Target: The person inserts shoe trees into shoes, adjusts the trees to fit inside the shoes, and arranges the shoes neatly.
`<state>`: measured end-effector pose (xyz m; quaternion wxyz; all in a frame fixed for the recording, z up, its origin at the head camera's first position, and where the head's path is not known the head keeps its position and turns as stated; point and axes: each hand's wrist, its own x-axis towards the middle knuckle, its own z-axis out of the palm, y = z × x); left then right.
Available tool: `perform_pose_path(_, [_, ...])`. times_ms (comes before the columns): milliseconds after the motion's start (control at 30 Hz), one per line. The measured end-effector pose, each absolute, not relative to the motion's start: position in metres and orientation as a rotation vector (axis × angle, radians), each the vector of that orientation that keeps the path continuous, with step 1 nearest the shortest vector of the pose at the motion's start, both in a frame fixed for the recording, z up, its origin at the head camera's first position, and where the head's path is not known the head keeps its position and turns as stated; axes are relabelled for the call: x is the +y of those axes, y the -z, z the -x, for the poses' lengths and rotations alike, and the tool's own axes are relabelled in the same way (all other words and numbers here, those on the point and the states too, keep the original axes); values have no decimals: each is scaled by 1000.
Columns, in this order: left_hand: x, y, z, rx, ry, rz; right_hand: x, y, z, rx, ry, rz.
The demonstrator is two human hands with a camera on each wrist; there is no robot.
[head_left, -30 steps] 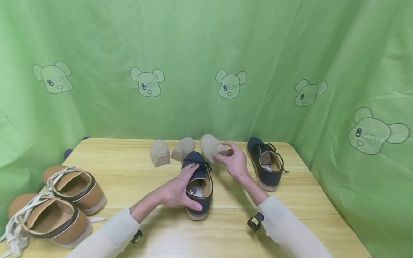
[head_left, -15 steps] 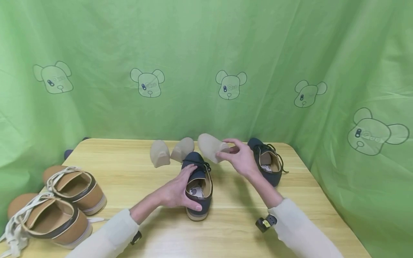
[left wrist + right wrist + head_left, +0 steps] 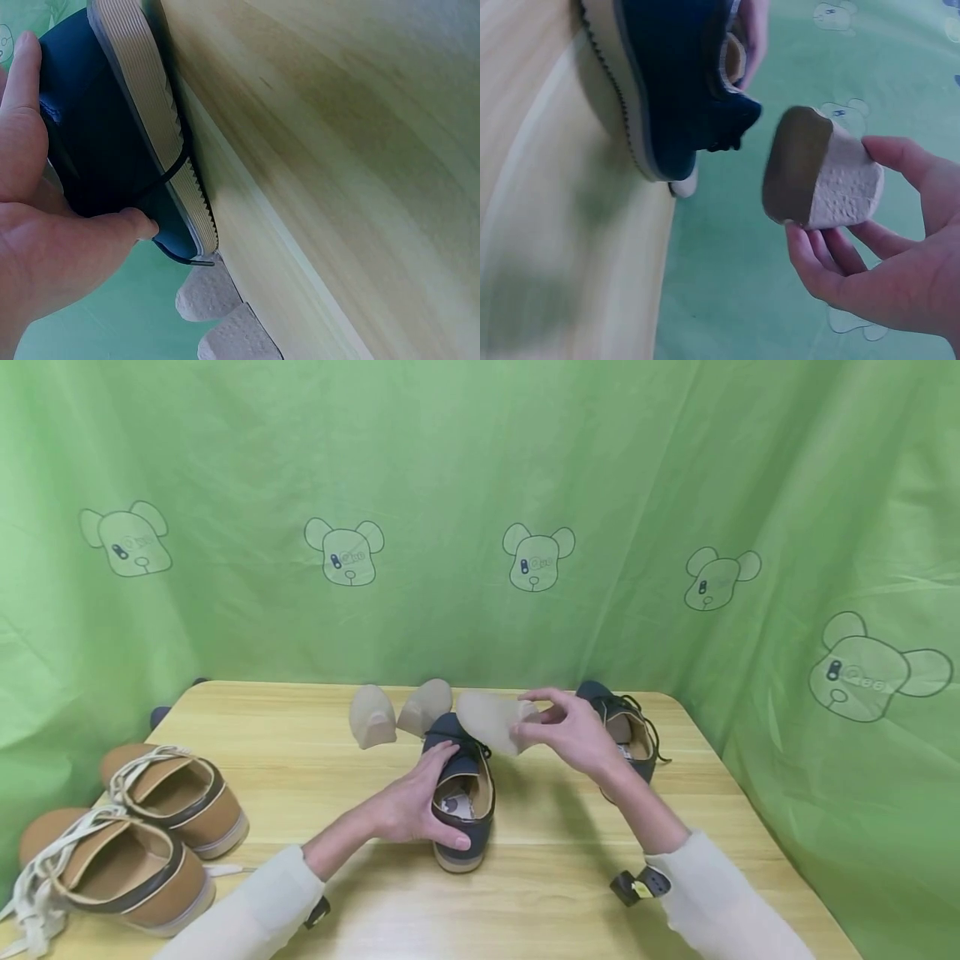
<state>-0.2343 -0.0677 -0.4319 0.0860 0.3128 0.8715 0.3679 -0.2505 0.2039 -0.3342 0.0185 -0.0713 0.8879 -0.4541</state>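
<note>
Tan shoes (image 3: 174,883) look unfilled. Two loose inserts (image 3: 371,710) lie on the worktop (image 3: 525,906). Fingers of left hand (image 3: 412,806) grip a navy shoe (image 3: 465,763), seemingly unfilled. Third insert (image 3: 487,720), aloft, is pinched in fingers of right hand (image 3: 576,733). Other navy shoe (image 3: 637,748), far right, looks already filled.

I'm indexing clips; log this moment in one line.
left hand: grips nearer navy shoe | right hand: pinches beige block, raised | block outside shoe

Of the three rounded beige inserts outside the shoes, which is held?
The rightmost rounded beige insert, pinched by the right hand; the leftmost insert and middle insert rest on the pale wooden table.
</note>
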Motion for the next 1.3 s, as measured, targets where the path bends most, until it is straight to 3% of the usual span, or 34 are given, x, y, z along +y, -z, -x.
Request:
perform_pose_path(533, [-68, 432, 235, 2586, -1116, -959, 218, 304, 234, 2694, 1256, 417])
perform_pose_path(1300, [-68, 431, 235, 2581, -1102, -933, 212, 302, 225, 2577, 1143, 564])
